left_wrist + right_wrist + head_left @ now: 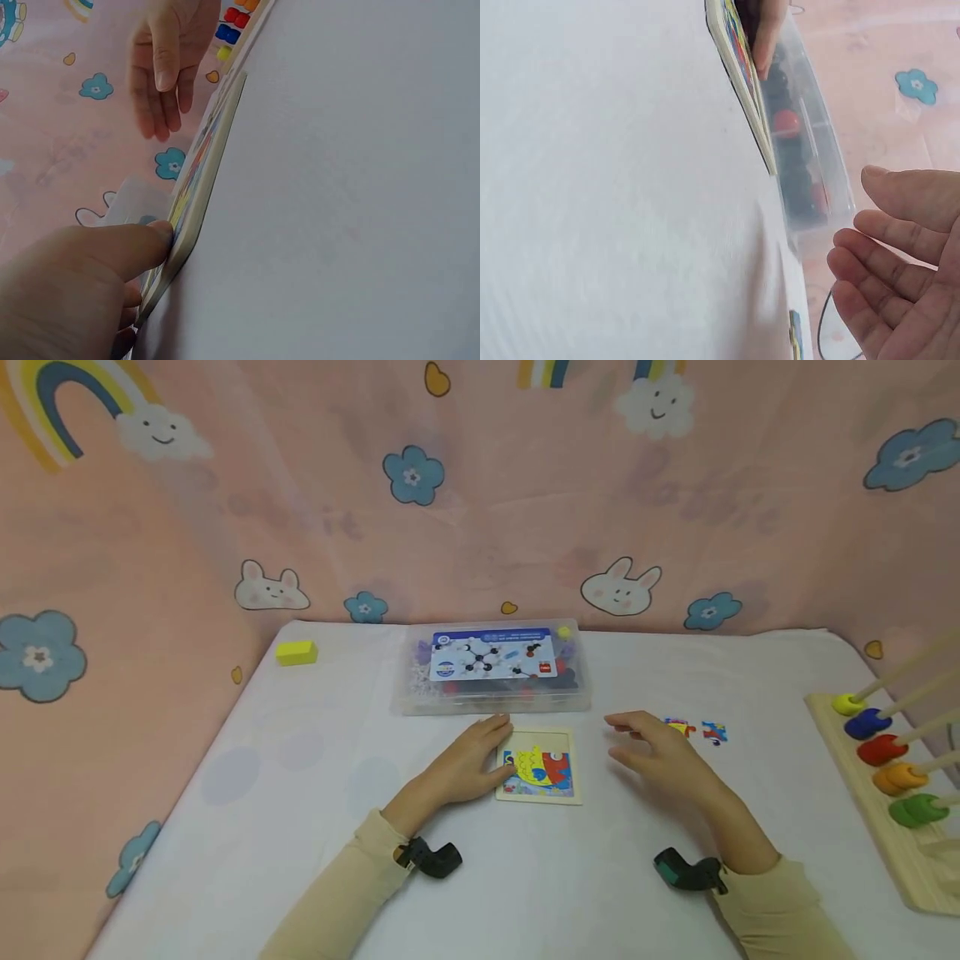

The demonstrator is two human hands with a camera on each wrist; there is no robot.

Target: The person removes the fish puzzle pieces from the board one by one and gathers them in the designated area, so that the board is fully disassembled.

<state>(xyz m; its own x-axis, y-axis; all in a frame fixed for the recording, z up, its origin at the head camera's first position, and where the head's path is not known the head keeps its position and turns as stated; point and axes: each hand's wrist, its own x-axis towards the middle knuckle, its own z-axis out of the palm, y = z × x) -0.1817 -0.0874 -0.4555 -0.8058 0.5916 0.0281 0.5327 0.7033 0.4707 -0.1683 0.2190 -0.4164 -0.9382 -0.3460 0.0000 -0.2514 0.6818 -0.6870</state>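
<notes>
Head view, puzzle board [536, 740]: flat mid-table, bare wood at its twelve.
Left hand [467, 765]: board's nine o'clock, thumb on puzzle, fingers close together.
Right hand [663, 762]: three o'clock, off board, thumb apart, fingers loosely bent.
Loose pieces [715, 731]: I see two, past right hand.
Plastic box [495, 697]: near twelve.
Yellow block [296, 652]: ten.
Bead rack [855, 785]: three, well apart.

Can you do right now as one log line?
left grip: touching puzzle board | right grip: empty, hovering | puzzle board: partly filled | loose pieces: two visible near right grip | plastic box: beyond puzzle board
</notes>
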